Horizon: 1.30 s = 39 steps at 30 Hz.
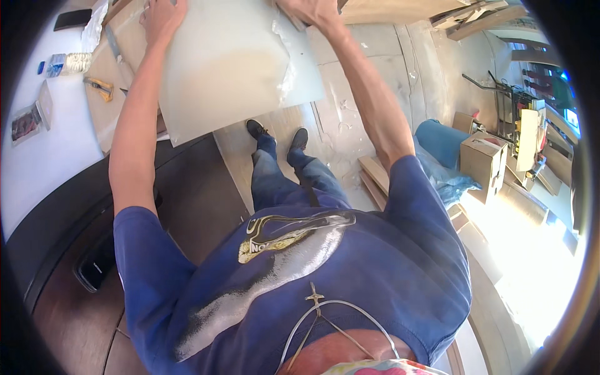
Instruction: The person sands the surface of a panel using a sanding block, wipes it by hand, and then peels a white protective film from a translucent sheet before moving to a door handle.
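A large, pale translucent sheet (231, 69) spreads out in front of me, with a ragged whitish strip along its right part. Its near edge hangs over above my feet. My left hand (164, 22) is at the sheet's far left edge, over a wooden board (103, 115); the top of the picture cuts off most of its fingers. My right hand (315, 11) is at the far right edge, its fingers bent around something brown and thin that I cannot make out. A yellow utility knife (100, 89) lies on the board, left of my left forearm.
On the white table at left lie a water bottle (67, 64), a dark phone (72, 20) and a small clear packet (28, 124). A dark cabinet (194, 187) stands beside me. At right are a cardboard box (484, 156), a blue roll (437, 137) and wood offcuts (375, 178).
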Available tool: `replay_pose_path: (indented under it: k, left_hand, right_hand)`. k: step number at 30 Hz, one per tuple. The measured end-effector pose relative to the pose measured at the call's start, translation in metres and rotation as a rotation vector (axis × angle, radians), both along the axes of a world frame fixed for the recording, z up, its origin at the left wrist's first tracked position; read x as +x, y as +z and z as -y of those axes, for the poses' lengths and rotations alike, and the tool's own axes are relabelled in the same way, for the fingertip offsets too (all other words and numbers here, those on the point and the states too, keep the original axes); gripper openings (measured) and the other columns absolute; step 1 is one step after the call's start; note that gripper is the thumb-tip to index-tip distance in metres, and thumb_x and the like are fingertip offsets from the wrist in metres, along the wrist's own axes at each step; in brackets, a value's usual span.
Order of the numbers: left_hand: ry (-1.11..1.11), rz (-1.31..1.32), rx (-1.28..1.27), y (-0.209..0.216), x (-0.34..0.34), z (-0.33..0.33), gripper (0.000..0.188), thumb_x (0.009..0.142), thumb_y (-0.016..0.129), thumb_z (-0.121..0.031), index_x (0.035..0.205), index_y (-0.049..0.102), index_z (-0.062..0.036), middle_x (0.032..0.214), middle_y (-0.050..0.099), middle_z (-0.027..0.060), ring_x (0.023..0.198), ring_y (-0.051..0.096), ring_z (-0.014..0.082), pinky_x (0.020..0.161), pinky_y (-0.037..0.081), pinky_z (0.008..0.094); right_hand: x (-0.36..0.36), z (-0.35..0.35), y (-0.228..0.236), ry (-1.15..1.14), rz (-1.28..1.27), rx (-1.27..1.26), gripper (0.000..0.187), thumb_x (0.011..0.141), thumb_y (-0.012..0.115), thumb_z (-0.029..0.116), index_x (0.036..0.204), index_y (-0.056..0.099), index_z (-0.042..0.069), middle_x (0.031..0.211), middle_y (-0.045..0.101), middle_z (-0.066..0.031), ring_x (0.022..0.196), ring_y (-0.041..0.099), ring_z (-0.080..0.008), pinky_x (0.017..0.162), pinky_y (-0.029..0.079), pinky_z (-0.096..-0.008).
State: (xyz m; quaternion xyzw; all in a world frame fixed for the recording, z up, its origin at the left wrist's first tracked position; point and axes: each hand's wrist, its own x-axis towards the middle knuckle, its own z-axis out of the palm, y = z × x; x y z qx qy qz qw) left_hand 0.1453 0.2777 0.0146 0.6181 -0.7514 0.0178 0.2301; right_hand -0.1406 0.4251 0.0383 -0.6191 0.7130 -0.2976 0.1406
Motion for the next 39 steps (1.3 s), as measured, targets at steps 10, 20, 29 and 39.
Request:
replay_pose_path:
  k: [10,20,29,39]
  left_hand:
    - [-0.004,0.004,-0.099,-0.007,0.006,0.004,0.041,0.100,0.054,-0.028,0.131,0.057,-0.0018,0.137,0.058,0.0236,0.129,0.053,0.0419,0.109,0.040,0.0531]
    - [0.024,0.092,-0.097,-0.028,0.046,0.029,0.051,0.098,0.056,-0.045,0.137,0.060,-0.0120,0.146,0.057,0.0163,0.137,0.050,0.0371,0.112,0.038,0.0566]
    - [-0.048,0.032,-0.053,-0.020,0.030,0.026,0.051,0.098,0.056,-0.044,0.137,0.060,-0.0117,0.145,0.057,0.0166,0.136,0.051,0.0378,0.111,0.040,0.0561]
    - [-0.009,0.050,-0.085,-0.015,0.017,0.020,0.050,0.098,0.056,-0.042,0.134,0.062,-0.0093,0.144,0.058,0.0174,0.137,0.051,0.0381,0.111,0.040,0.0562]
  right_hand:
    - [0.016,-0.111,-0.013,0.007,-0.059,-0.100,0.077,0.077,0.076,0.063,0.141,0.066,0.022,0.147,0.053,-0.0200,0.128,0.053,-0.0439,0.111,0.038,-0.0527]
    - [0.033,-0.168,-0.003,0.056,-0.043,-0.079,0.073,0.077,0.078,0.059,0.141,0.067,0.026,0.147,0.051,-0.0165,0.127,0.051,-0.0406,0.108,0.038,-0.0557]
    - [0.007,-0.003,0.005,-0.008,-0.008,-0.005,0.079,0.081,0.071,0.063,0.145,0.062,0.018,0.151,0.049,-0.0242,0.135,0.046,-0.0451,0.111,0.037,-0.0596]
    - [0.017,-0.100,-0.019,-0.004,-0.018,-0.149,0.073,0.075,0.078,0.064,0.137,0.070,0.026,0.145,0.052,-0.0156,0.124,0.051,-0.0415,0.103,0.040,-0.0551]
